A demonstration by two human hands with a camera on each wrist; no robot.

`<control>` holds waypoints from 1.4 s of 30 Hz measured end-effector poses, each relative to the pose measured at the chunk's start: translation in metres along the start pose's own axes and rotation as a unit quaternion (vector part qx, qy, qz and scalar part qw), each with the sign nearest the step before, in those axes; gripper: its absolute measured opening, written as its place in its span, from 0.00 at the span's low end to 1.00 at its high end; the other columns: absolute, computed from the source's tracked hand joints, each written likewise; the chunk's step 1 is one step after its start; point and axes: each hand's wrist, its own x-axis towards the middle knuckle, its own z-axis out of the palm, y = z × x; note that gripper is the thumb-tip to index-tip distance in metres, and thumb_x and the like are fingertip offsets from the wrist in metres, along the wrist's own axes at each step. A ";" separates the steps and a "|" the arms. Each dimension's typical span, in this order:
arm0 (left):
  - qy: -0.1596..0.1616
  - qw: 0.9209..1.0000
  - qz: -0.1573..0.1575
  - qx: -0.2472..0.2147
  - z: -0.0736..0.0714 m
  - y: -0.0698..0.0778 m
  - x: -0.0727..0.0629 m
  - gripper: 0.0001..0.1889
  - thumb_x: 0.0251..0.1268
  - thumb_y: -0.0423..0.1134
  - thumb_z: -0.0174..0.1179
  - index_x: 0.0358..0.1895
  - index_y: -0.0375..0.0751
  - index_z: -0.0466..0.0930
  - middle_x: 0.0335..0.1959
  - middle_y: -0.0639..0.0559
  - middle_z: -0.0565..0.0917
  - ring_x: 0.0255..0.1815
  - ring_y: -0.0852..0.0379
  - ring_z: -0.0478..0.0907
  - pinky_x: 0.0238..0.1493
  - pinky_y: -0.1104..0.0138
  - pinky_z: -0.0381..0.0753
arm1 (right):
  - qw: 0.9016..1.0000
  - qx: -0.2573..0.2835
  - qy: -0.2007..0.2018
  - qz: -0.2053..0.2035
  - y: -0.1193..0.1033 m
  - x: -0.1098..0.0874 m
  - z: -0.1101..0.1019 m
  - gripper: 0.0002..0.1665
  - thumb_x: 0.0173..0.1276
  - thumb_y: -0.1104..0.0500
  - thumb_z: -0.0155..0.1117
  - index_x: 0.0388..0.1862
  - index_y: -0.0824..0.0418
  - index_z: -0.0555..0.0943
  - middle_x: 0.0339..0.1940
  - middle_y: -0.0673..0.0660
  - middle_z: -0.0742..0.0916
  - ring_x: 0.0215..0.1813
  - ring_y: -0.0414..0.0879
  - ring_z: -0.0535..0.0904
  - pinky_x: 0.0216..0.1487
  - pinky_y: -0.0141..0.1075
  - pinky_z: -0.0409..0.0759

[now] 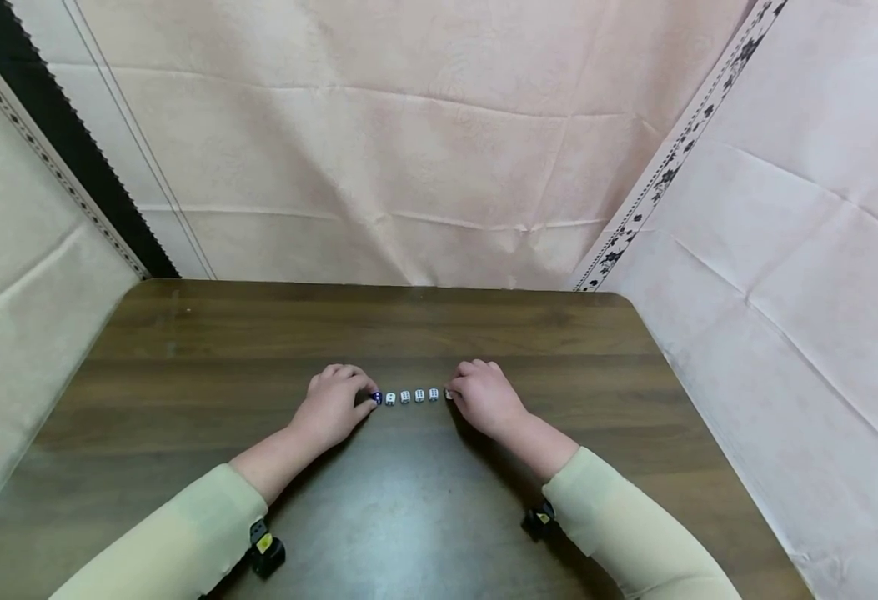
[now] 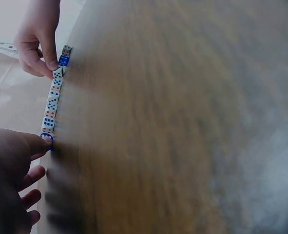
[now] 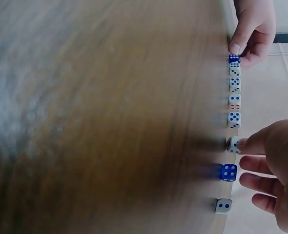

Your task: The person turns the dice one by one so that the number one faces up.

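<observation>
A row of dice crosses the brown table. My left hand [image 1: 332,403] pinches a blue die [image 3: 234,58] at the row's left end between thumb and finger. Several white dice with blue and red pips, among them one showing five [image 3: 234,120], stand between the two hands. My right hand [image 1: 486,398] pinches a white die [image 3: 233,145], its thumb against the side. Beyond that die, in the right wrist view, stand a second blue die [image 3: 229,172] and a white die with two pips [image 3: 223,206]. The right hand hides both of these in the head view.
The wooden table [image 1: 401,500] has rounded far corners. A pale cloth [image 1: 408,150] hangs behind its far edge, and another cloth [image 1: 806,250] with a black floral border hangs at the right. Camera straps [image 1: 264,546] sit by both sleeves.
</observation>
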 end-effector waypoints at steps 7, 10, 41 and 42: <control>-0.006 1.000 -0.001 0.002 -0.001 0.001 0.000 0.08 0.67 0.45 0.66 0.45 0.50 0.85 0.54 0.48 0.80 0.63 0.41 0.68 0.63 0.42 0.63 | 1.000 -0.008 -0.013 0.010 -0.002 0.001 -0.003 0.07 0.70 0.58 0.65 0.34 0.54 0.90 0.32 0.50 0.81 0.38 0.49 0.77 0.41 0.42 0.72; -0.004 1.000 -0.001 0.002 -0.001 0.002 0.000 0.08 0.67 0.45 0.65 0.45 0.50 0.85 0.53 0.49 0.80 0.62 0.41 0.69 0.63 0.42 0.63 | 1.000 -0.010 -0.020 0.020 -0.002 0.002 -0.004 0.07 0.70 0.59 0.65 0.34 0.54 0.89 0.34 0.50 0.81 0.40 0.49 0.77 0.42 0.43 0.73; 0.004 1.000 0.002 0.004 -0.001 0.000 -0.001 0.07 0.66 0.45 0.66 0.44 0.50 0.85 0.53 0.49 0.80 0.61 0.42 0.69 0.62 0.43 0.64 | 0.999 0.022 -0.029 0.037 0.004 -0.001 -0.001 0.09 0.69 0.57 0.64 0.43 0.53 0.88 0.40 0.50 0.83 0.44 0.48 0.77 0.48 0.45 0.73; 0.004 1.000 0.001 0.003 -0.001 0.000 0.000 0.07 0.66 0.45 0.66 0.44 0.50 0.85 0.53 0.49 0.80 0.62 0.42 0.69 0.62 0.43 0.64 | 0.999 0.022 -0.028 0.035 0.004 -0.001 -0.001 0.09 0.69 0.57 0.64 0.43 0.53 0.88 0.40 0.50 0.83 0.44 0.48 0.77 0.47 0.45 0.73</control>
